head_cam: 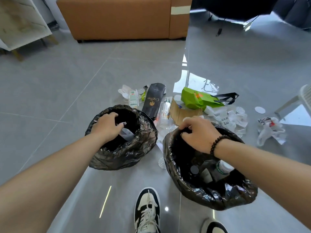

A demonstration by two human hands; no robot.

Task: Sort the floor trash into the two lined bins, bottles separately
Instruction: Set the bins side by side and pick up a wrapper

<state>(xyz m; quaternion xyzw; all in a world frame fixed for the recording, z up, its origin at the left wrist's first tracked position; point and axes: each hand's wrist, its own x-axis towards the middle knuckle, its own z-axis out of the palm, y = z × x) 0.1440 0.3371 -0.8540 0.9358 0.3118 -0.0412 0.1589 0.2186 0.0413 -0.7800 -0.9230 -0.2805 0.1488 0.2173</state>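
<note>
Bins first: the right bin (pixel 210 190), lined in black plastic, stands nearest and holds bottles (pixel 222 169). The right hand (pixel 198 133) pinches the far rim of its liner with curled fingers. The left bin (pixel 124 148) stands just beside it, a little farther. The left hand (pixel 107 125) reaches over its mouth, fingers seemingly pinching a grey scrap (pixel 127 134), though the grip is hard to see. Beyond both hands the floor trash lies close together: a black coffee bag (pixel 152 100), cardboard (pixel 183 111), a green bag (pixel 198 98) and crumpled white wrappers (pixel 234 118).
</note>
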